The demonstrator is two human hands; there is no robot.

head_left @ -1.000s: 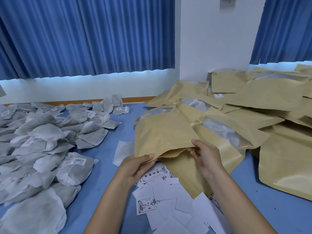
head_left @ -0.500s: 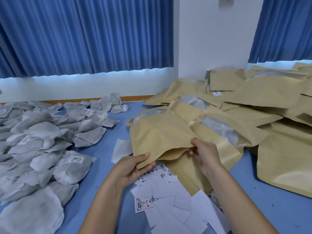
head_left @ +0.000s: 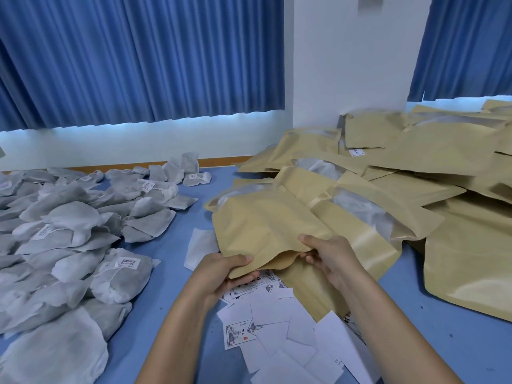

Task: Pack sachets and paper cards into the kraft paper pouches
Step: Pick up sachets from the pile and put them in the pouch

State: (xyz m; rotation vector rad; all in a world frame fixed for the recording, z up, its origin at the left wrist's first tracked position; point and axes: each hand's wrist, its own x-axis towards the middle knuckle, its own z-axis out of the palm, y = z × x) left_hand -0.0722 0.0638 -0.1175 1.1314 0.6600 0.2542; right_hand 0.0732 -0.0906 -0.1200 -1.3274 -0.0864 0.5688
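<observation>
Across our bench [head_left: 171, 261] the sachets [head_left: 69, 231] heap well to the left, nearer our left hand [head_left: 219, 275]. The kraft pouch [head_left: 263, 225] runs lengthwise away from us, mouth toward us. The fingers of the left hand and of our right hand [head_left: 332, 256] pinch its lips, and the paper cards [head_left: 277, 325] lie just beneath.

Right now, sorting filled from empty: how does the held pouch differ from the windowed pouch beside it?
The held pouch shows plain kraft; the windowed pouch shows a clear panel with grey inside. The left hand and right hand grip the held pouch's near edge; the windowed pouch lies on the pile. Both are kraft paper.
</observation>
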